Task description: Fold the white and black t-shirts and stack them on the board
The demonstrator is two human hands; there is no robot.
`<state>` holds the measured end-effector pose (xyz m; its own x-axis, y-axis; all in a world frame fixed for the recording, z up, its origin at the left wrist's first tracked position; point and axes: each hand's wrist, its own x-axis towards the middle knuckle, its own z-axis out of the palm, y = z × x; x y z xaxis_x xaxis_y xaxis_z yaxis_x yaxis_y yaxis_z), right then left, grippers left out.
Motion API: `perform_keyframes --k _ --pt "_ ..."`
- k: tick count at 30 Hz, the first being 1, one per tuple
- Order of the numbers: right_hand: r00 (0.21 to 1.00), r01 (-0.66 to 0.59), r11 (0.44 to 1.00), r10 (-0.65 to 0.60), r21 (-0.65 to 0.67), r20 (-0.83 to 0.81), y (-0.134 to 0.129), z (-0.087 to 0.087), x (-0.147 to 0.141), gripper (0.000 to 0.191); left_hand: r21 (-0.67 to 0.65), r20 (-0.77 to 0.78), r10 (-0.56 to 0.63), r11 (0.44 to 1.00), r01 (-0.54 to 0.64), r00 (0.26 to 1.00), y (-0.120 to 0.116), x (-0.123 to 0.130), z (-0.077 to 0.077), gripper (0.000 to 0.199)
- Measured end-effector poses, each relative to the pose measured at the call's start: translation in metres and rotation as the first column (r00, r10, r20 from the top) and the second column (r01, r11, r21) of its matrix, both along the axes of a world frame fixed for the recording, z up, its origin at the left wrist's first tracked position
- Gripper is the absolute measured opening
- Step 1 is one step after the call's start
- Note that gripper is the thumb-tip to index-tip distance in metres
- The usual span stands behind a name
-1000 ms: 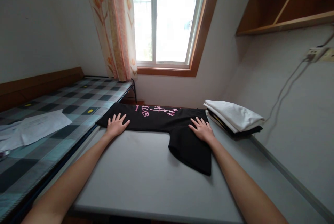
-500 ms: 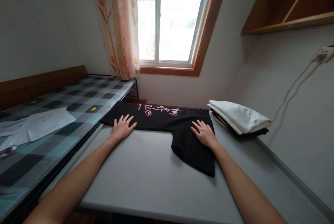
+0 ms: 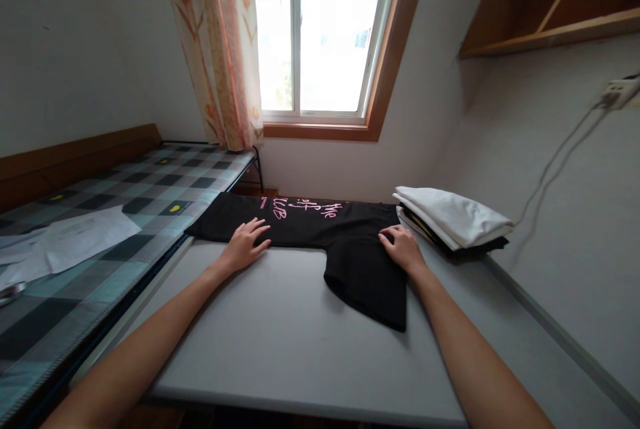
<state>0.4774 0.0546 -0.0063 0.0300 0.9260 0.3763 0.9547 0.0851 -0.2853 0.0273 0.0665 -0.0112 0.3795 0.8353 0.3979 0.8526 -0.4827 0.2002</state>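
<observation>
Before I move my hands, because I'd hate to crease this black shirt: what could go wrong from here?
The black shirt's sleeve juts toward you, so a dragging forearm might wrinkle it. Your right hand is close to the folded stack; a sideways sweep could knock that askew. The shirt's left end reaches the side of the table next to the bed, so it might catch there if pulled.

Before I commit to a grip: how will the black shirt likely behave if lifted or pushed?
The shirt is probably floppy: it lies as flat cloth, with its sleeve spread toward the near side. It looks light, being thin for its spread. A push would likely slide or wrinkle it, since the table under it looks smooth.
</observation>
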Motion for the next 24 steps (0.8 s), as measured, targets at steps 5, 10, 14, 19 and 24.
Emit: perform_keyframes --k 5,10,14,19,24 --pt "0.992 0.020 0.984 -0.042 -0.179 -0.118 -0.010 0.022 0.022 0.024 0.023 0.046 -0.349 0.937 0.349 0.936 -0.019 0.051 0.004 0.045" --pt "0.943 -0.055 0.833 -0.137 -0.551 -0.302 -0.026 0.034 0.037 0.031 -0.038 0.043 -0.488 0.871 0.489 0.872 -0.025 0.094 0.015 0.044" --pt "0.891 -0.234 0.647 -0.157 -0.726 -0.426 -0.038 0.048 0.036 0.055 -0.097 0.040 -0.562 0.821 0.563 0.826 -0.017 0.118 0.022 0.048" --pt "0.844 -0.416 0.499 -0.101 -0.760 -0.528 -0.046 0.062 0.031 0.068 -0.128 0.078 -0.601 0.785 0.606 0.795 -0.008 0.136 0.021 0.051" --pt "0.772 -0.511 0.504 -0.086 -0.696 -0.629 -0.046 0.058 0.033 0.057 -0.110 0.137 -0.564 0.809 0.578 0.815 -0.007 0.137 0.015 0.035"
